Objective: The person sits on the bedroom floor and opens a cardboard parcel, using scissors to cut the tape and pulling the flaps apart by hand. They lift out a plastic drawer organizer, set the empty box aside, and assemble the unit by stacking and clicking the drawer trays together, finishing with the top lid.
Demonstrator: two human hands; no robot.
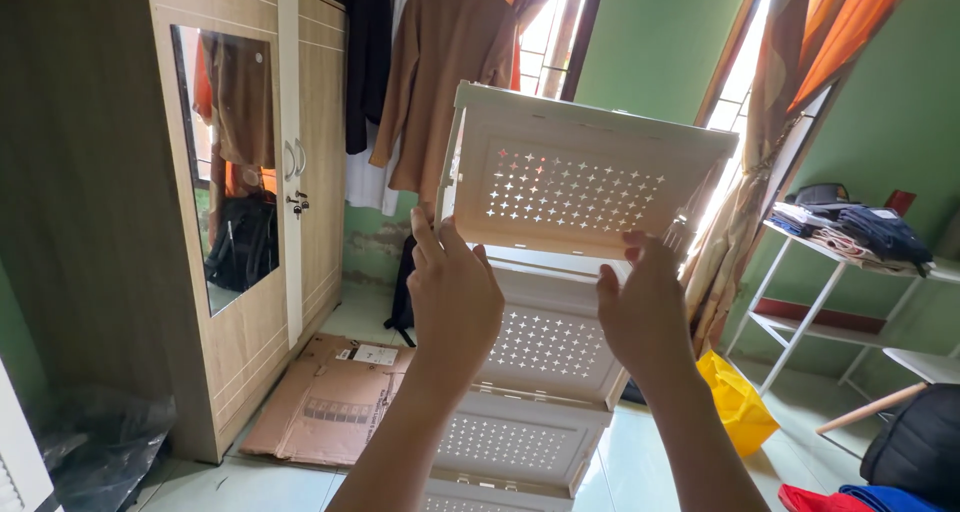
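Note:
A tall white plastic folding shelf (570, 187) with star-shaped cut-outs in its panels stands in front of me on the floor. Both my hands are raised at its top tier. My left hand (452, 294) grips the lower left edge of the top panel. My right hand (645, 310) holds the lower right edge of the same panel, with its fingers curled up over the rim. The top tier is tilted. Lower tiers (545, 344) hang below it, down to the floor.
A wooden wardrobe (290, 222) with a mirror stands at left. A flattened cardboard box (325, 402) lies on the tiled floor. Clothes hang behind the shelf. At right are a white rack (830, 282) with folded clothes and a yellow bag (738, 402).

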